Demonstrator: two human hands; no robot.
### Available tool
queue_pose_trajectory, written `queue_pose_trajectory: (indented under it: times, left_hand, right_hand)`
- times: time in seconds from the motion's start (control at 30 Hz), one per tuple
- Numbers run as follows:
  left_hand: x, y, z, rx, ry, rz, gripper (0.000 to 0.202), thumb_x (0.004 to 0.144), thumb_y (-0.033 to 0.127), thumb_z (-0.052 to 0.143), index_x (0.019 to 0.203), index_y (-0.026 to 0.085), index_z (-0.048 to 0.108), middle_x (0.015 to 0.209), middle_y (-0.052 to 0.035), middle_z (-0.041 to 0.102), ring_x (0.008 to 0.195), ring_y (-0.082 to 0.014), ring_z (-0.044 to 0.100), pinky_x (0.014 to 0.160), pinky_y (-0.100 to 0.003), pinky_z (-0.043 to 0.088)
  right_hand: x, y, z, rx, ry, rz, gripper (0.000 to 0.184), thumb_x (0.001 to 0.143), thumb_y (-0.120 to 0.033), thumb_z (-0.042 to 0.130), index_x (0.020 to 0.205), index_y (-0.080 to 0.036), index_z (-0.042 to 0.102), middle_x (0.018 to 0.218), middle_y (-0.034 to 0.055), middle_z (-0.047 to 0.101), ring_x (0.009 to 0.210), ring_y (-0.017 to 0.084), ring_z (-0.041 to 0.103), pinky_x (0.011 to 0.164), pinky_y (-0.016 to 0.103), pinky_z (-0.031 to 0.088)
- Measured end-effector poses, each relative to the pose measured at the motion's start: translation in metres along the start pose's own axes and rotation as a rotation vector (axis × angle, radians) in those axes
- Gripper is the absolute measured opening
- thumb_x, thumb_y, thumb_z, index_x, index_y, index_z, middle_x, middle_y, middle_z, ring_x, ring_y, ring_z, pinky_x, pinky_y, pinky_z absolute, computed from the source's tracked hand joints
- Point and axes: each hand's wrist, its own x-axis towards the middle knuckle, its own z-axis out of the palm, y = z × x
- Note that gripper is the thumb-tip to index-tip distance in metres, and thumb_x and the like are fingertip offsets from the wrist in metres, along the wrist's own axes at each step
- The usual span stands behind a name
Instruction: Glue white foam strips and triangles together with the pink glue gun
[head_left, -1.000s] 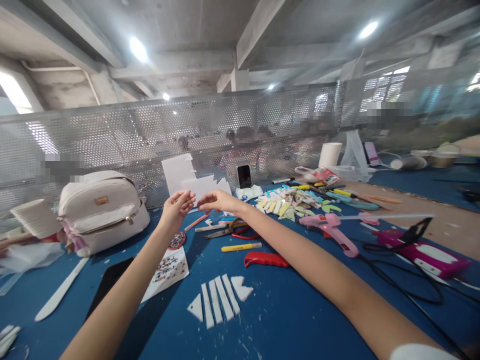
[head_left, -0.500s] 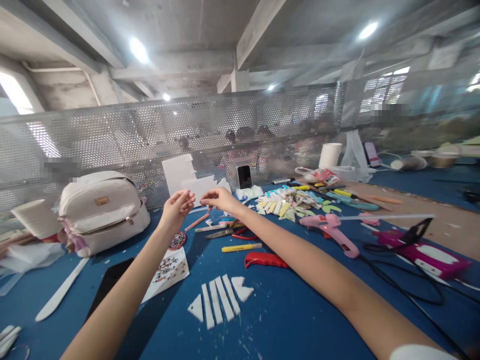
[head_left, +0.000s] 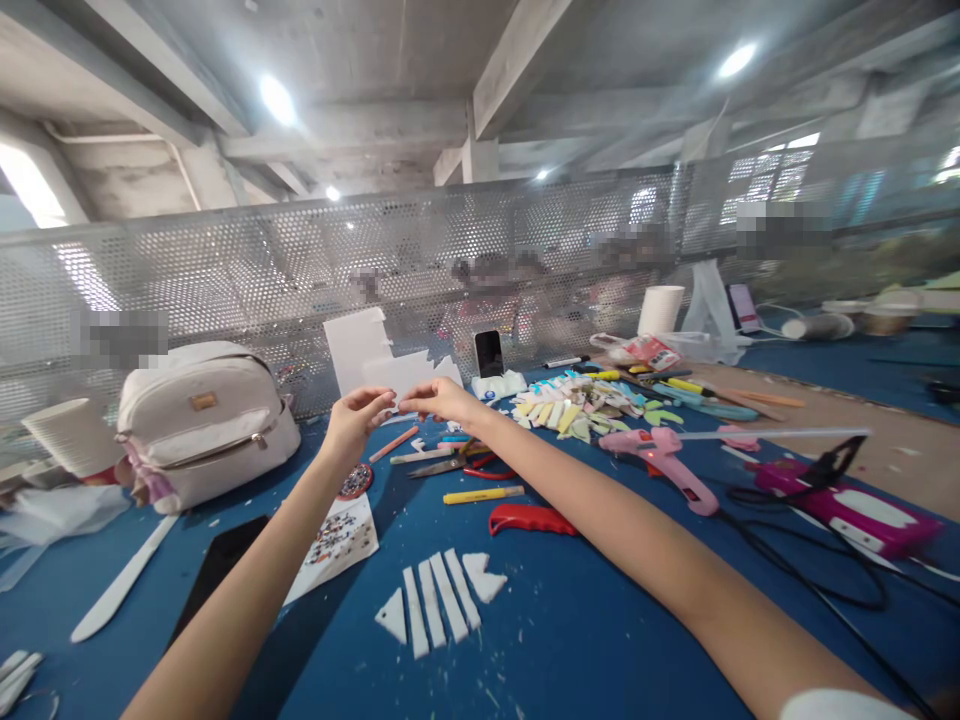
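Observation:
My left hand [head_left: 354,418] and my right hand [head_left: 439,400] are stretched out over the blue table [head_left: 600,640], fingertips almost touching. Both pinch at the lower edge of a white foam board piece [head_left: 401,377] that stands in front of the perforated metal screen [head_left: 225,270]. What exactly sits between the fingertips is too small to make out. Below the hands lie scissors [head_left: 457,462] and a yellow marker [head_left: 482,494]. Nearer me lie several cut white foam strips [head_left: 439,598].
A cream backpack [head_left: 199,420] sits at the left, a paper cup [head_left: 73,436] beside it. A red utility knife [head_left: 531,520], a pink glue gun [head_left: 664,462] with its black cord, a pile of coloured foam scraps [head_left: 581,405] and a phone [head_left: 488,352] lie ahead and right.
My left hand has lowered slightly and its fingers have come closer to the right hand's fingertips. Nothing else on the table has moved.

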Motion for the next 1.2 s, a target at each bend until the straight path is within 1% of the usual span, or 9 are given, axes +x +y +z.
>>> queue_pose_trajectory:
  times: [0.17,0.37,0.53,0.9,1.2]
  left_hand:
    - [0.0008,-0.0007,-0.0032,0.078,0.009,0.024,0.026,0.094,0.033,0.063,0.112,0.014,0.062,0.110,-0.0061,0.065,0.092,-0.0176,0.066,0.080,-0.037,0.057]
    - [-0.0003,0.0000,-0.0045,0.138,0.020,0.075,0.026,0.094,0.033,0.063,0.111,0.014,0.062,0.109,-0.0059,0.065,0.091,-0.0171,0.066,0.079,-0.036,0.057]
    - [-0.0002,0.0011,-0.0043,0.200,0.019,0.088,0.025,0.094,0.033,0.063,0.110,0.014,0.062,0.107,-0.0056,0.066,0.090,-0.0169,0.066,0.079,-0.036,0.057]
    - [0.0012,0.0000,-0.0035,0.344,-0.012,0.085,0.025,0.094,0.034,0.063,0.108,0.014,0.063,0.105,-0.0051,0.066,0.089,-0.0165,0.066,0.078,-0.036,0.057]
    - [0.0004,0.0022,-0.0053,0.434,0.013,0.111,0.025,0.094,0.035,0.063,0.107,0.014,0.063,0.103,-0.0046,0.066,0.086,-0.0159,0.066,0.077,-0.035,0.057]
  right_hand:
    - [0.0001,0.0004,0.0004,0.015,-0.034,0.013,0.027,0.098,-0.033,0.062,0.117,-0.015,0.063,0.112,0.0070,0.067,0.089,0.019,0.067,0.075,0.036,0.059]
    - [-0.0020,-0.0009,-0.0016,-0.008,-0.026,0.052,0.028,0.097,-0.033,0.062,0.119,-0.016,0.062,0.115,0.0077,0.066,0.094,0.020,0.067,0.079,0.039,0.058]
    - [-0.0009,0.0002,-0.0023,-0.014,-0.020,0.065,0.029,0.097,-0.034,0.062,0.120,-0.016,0.062,0.117,0.0082,0.065,0.096,0.021,0.067,0.081,0.040,0.058]
    - [-0.0030,-0.0028,-0.0015,-0.020,-0.018,0.056,0.027,0.097,-0.033,0.062,0.118,-0.015,0.063,0.114,0.0076,0.066,0.093,0.020,0.067,0.079,0.039,0.058]
    - [-0.0042,-0.0064,-0.0013,-0.037,-0.036,0.057,0.026,0.097,-0.032,0.062,0.117,-0.015,0.063,0.113,0.0072,0.066,0.091,0.019,0.067,0.077,0.037,0.059]
